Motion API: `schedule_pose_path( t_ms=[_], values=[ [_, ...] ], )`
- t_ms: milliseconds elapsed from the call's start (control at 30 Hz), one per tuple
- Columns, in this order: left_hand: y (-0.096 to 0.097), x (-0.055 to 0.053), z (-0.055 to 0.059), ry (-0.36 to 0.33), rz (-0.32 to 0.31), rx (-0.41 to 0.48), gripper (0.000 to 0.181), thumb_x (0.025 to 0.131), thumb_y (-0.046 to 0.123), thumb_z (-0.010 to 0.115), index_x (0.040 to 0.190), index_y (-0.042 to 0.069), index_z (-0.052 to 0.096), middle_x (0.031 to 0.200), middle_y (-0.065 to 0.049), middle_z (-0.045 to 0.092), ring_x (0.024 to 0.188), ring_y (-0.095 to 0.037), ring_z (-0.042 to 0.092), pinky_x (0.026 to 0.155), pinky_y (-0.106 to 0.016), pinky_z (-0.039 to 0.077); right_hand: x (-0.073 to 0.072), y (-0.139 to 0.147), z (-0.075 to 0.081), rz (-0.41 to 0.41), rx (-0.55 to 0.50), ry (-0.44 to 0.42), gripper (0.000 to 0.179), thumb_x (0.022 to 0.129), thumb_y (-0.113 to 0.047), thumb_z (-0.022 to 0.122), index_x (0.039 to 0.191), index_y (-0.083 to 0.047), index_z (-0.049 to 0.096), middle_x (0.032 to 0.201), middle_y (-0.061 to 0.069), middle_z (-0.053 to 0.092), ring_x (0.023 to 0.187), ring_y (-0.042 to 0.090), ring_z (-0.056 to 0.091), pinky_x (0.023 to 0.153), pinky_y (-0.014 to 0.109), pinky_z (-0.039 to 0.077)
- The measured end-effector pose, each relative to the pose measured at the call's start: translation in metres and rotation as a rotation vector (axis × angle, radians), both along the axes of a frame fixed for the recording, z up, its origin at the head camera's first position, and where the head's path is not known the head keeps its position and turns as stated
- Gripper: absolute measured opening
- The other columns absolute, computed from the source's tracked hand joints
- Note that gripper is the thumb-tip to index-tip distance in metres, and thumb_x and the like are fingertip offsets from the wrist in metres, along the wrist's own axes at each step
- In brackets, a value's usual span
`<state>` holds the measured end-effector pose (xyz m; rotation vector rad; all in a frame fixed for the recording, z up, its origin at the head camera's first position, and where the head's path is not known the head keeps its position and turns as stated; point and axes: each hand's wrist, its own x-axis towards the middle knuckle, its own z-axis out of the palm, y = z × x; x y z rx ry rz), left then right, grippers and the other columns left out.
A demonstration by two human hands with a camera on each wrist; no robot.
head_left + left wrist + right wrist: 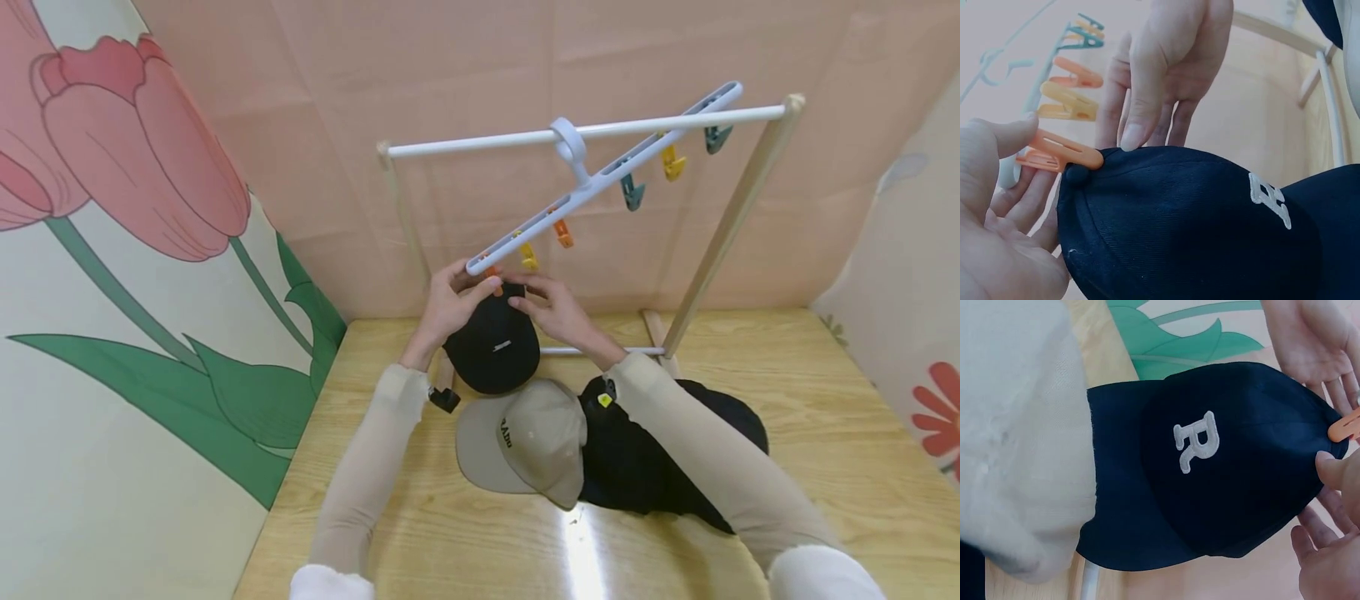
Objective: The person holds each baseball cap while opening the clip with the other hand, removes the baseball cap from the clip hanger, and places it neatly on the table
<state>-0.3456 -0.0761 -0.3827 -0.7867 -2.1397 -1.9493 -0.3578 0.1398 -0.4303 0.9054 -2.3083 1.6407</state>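
Note:
A black cap (491, 358) with a white letter R (1197, 442) on its front hangs crown-up under the low end of a pale clip hanger (551, 215). An orange clip (1063, 153) bites the top of its crown. My left hand (446, 310) pinches that clip, thumb on one side and fingers behind. From the other side, my right hand (558, 308) holds the crown's top edge between thumb (1330, 470) and fingers. Part of the fingers behind the cap is hidden.
The hanger hooks over the white bar (480, 146) of a wooden-legged rack (723, 225). More yellow, orange and green clips, such as a yellow clip (673, 164), dangle from it. On the table (420, 533) lie a beige cap (551, 433) and black headwear (637, 454), partly under my right forearm.

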Motion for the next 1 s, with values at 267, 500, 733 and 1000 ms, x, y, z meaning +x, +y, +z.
schedule_pose_path(
  t_ms=[267, 500, 733, 1000],
  values=[
    [0.000, -0.002, -0.001, 0.013, -0.008, 0.030, 0.024, 0.100, -0.004, 0.071, 0.123, -0.013, 0.068, 0.121, -0.035, 0.072, 0.093, -0.030, 0.075, 0.097, -0.026, 0.059, 0.006, -0.005, 0.002, -0.071, 0.015, -0.007, 0.032, 0.102, -0.004, 0.071, 0.134, 0.004, 0.070, 0.134, 0.023, 0.070, 0.125, 0.040, 0.068, 0.108, 0.057, 0.055],
    [-0.001, -0.001, 0.000, 0.012, -0.006, 0.028, 0.022, 0.099, -0.003, 0.072, 0.119, -0.012, 0.069, 0.118, -0.028, 0.076, 0.092, -0.007, 0.075, 0.095, -0.025, 0.059, 0.011, -0.006, 0.005, -0.107, 0.040, -0.011, 0.027, 0.102, -0.006, 0.072, 0.127, 0.005, 0.073, 0.126, 0.022, 0.073, 0.119, 0.039, 0.071, 0.106, 0.056, 0.057],
    [-0.002, -0.003, -0.001, 0.032, -0.005, 0.018, 0.021, 0.100, -0.003, 0.072, 0.118, -0.013, 0.069, 0.118, -0.032, 0.074, 0.095, -0.012, 0.076, 0.094, -0.024, 0.058, 0.014, -0.007, 0.009, -0.118, 0.055, -0.014, 0.021, 0.101, -0.007, 0.073, 0.120, 0.002, 0.077, 0.119, 0.019, 0.076, 0.114, 0.036, 0.073, 0.103, 0.055, 0.059],
    [-0.004, -0.002, 0.000, 0.035, -0.015, 0.014, 0.021, 0.100, -0.003, 0.071, 0.119, -0.012, 0.070, 0.117, -0.029, 0.076, 0.102, -0.024, 0.077, 0.096, -0.025, 0.058, 0.019, -0.009, 0.010, -0.158, 0.075, 0.009, 0.018, 0.100, -0.007, 0.075, 0.116, 0.002, 0.079, 0.114, 0.018, 0.078, 0.108, 0.034, 0.074, 0.098, 0.054, 0.060]
  ],
)
